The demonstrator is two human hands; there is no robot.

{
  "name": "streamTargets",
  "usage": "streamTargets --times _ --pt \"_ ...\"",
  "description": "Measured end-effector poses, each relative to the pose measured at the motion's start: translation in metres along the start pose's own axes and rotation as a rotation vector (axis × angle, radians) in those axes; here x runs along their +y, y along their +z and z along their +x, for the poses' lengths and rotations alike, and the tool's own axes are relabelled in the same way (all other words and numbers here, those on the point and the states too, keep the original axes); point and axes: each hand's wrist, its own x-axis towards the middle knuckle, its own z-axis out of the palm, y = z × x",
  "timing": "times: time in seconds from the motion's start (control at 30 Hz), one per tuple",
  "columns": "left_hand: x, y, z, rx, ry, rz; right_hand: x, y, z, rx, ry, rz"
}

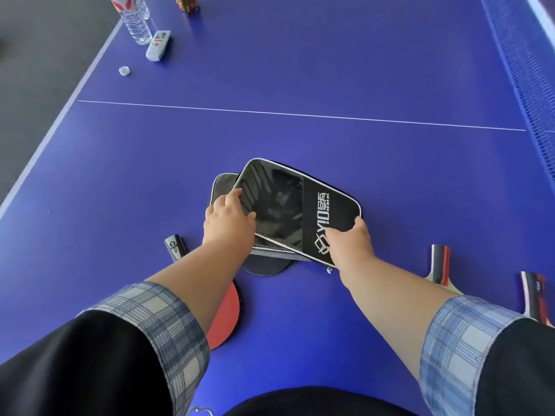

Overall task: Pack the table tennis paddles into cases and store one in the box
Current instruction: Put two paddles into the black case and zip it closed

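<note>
Black case (288, 205) lies on the desk (300, 70) atop a second case (220, 184), long axis slanting far-left to near-right. Left hand (228, 217) fingers curl round its left edge; right hand (350, 244) grips the near-right corner. Red paddle (228, 313) lies near-left under the left forearm, so the left hand is nearer. Second paddle (438, 265) and third paddle (534, 298) lie to the right. Count: 2 cases, 3 paddles. Box not seen.

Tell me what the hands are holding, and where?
Both hold the black case: left hand on its left edge, right hand on its near corner by the logo.
</note>
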Motion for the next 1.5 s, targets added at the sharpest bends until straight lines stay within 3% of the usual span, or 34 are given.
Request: streamTargets --times 0.23,0.4,0.53,0.97,1.3,1.5 --pt "-0.001 -0.007 -0.039 -0.001 -0.003 -0.131 -0.006 -0.025 -0.032 0.091 -0.023 0.073" --pt "-0.005 -0.027 -0.064 -0.081 -0.187 -0.254 0.011 -0.047 -0.073 0.133 -0.087 0.007" --pt "-0.014 -0.035 -0.099 -0.145 -0.096 -0.283 0.039 -0.065 -0.109 0.177 -0.043 0.006" --pt "-0.037 0.015 -0.222 -0.397 -0.001 0.043 0.160 -0.127 -0.175 0.101 0.121 0.108" --pt "-0.008 0.064 -0.225 -0.307 0.141 0.289 0.253 -0.151 -0.183 -0.083 0.209 0.107" --pt "-0.002 0.093 -0.231 -0.251 0.066 0.329 0.261 -0.166 -0.177 -0.125 0.138 -0.016"
